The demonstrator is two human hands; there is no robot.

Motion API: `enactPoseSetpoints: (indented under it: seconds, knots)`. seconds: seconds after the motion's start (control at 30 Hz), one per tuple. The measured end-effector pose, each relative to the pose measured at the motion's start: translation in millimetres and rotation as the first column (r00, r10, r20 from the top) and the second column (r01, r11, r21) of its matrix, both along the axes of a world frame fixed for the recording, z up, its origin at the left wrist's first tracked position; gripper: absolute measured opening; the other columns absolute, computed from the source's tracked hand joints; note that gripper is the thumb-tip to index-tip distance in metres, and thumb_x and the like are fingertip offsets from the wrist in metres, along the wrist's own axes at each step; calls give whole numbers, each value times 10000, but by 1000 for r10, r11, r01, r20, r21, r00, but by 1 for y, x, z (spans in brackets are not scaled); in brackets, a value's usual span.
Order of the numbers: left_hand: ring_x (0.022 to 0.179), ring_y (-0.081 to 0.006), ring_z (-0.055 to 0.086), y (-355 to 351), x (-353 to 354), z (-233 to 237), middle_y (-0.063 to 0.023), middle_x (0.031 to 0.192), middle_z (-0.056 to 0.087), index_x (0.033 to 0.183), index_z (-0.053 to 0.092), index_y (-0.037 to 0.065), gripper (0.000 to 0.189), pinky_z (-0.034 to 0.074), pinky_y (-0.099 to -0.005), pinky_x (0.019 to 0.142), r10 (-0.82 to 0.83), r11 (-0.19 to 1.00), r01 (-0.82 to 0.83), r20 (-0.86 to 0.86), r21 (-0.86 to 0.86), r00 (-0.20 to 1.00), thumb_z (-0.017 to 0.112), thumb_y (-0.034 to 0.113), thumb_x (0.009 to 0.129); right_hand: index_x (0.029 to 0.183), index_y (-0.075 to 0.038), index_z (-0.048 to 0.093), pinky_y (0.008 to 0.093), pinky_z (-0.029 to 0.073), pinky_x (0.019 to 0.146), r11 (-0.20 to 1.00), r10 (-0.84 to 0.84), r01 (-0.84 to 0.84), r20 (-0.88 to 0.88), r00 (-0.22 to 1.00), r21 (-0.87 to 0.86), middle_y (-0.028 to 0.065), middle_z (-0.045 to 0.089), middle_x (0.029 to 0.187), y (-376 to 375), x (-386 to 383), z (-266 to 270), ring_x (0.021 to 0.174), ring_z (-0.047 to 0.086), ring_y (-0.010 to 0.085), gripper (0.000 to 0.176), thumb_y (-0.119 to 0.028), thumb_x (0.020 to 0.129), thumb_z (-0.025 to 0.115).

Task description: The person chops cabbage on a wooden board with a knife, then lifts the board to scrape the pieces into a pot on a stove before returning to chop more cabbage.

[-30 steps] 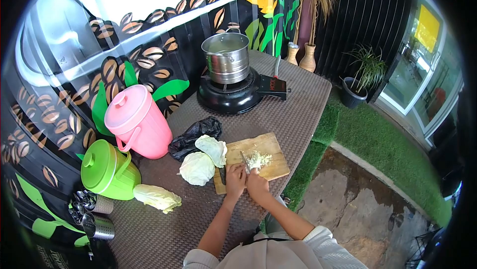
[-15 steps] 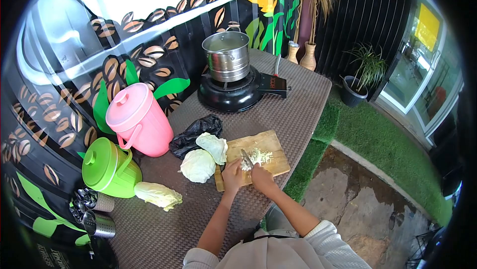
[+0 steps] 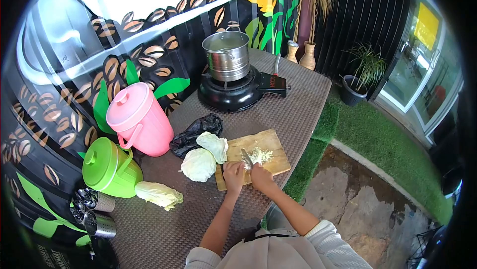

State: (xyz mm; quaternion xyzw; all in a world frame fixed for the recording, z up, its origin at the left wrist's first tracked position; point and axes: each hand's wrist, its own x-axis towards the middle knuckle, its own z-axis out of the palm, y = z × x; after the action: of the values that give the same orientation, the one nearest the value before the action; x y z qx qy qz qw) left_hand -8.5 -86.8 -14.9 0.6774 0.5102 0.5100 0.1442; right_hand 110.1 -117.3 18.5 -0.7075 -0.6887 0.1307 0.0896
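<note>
A wooden cutting board point(image 3: 276, 145) lies near the table's front edge with a small pile of finely chopped pale cabbage point(image 3: 263, 155) on it. My right hand point(image 3: 261, 177) is closed round the handle of a knife point(image 3: 246, 157), its blade pointing away from me over the board beside the pile. Close on the left, my left hand point(image 3: 233, 174) rests at the board with its fingers bent together; whatever is under them is hidden. A round cabbage point(image 3: 198, 166) and a loose cabbage piece point(image 3: 213, 147) sit just left of the board.
A steel pot point(image 3: 227, 60) stands on a black gas stove point(image 3: 231, 96) at the back. Along the wall are a black plastic bag point(image 3: 196, 132), a pink lidded jug point(image 3: 144, 122), a green lidded jug point(image 3: 110, 172), an elongated cabbage point(image 3: 159, 195) and a metal utensil holder point(image 3: 103, 225).
My left hand has shifted very slightly to the right, its fingers drawn in more. My right hand and the knife stay in nearly the same place.
</note>
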Motion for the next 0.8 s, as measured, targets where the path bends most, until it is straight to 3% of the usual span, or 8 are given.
enactPoseSetpoints:
  seconds: [0.1,0.2,0.3,0.37,0.47,0.57,0.8]
  knots:
    - [871,-283,623,1,-2,-4,-123,916,675,854,703,0,108,481,-355,788,-94,992,99,63,-81,994,680,26,752,1019,57,454,399,560,603,1000,-19,19,-25,1000,-9,207,659,790,-14,-10,1,720,679,355,252,-101,846,547]
    - [885,-304,606,1,-5,0,-118,901,667,889,707,19,138,483,-376,800,-183,975,187,44,-119,982,652,26,762,1026,40,440,426,556,679,981,-153,144,-62,986,-130,240,662,864,-14,-19,-12,819,684,333,258,-149,870,522]
    - [884,-302,609,1,-6,-2,-121,894,667,889,709,18,140,490,-373,784,-178,981,181,47,-72,983,650,19,761,1024,43,438,421,556,671,990,-123,118,-57,991,-76,240,661,852,-6,-15,-11,810,684,337,276,-159,865,538]
    - [881,-299,610,1,-4,-5,-123,899,666,883,711,16,135,490,-368,778,-155,983,159,52,-91,987,652,16,762,1026,47,457,432,556,610,999,32,-32,-29,999,22,220,660,804,-2,-2,-7,722,680,351,267,-199,925,459]
    - [875,-292,619,0,-3,-6,-130,904,672,881,720,24,133,488,-358,772,-116,982,125,67,-144,991,661,15,763,1006,39,458,438,554,585,999,-24,23,-63,998,-23,210,662,763,-9,-2,7,673,677,354,247,-193,922,465]
    - [857,-291,623,0,-3,-7,-134,891,676,876,722,22,126,488,-354,766,-95,986,103,64,-134,993,668,15,763,1022,51,449,403,560,604,995,-98,98,-22,995,12,194,670,757,-18,-10,-22,716,687,343,265,-156,870,512]
    - [827,-270,643,-1,-5,-6,-147,893,690,897,715,7,142,497,-335,749,-92,983,107,104,-149,990,679,37,763,1040,64,460,395,561,601,999,-33,33,20,999,6,180,674,762,7,-5,-7,720,690,336,276,-142,864,511]
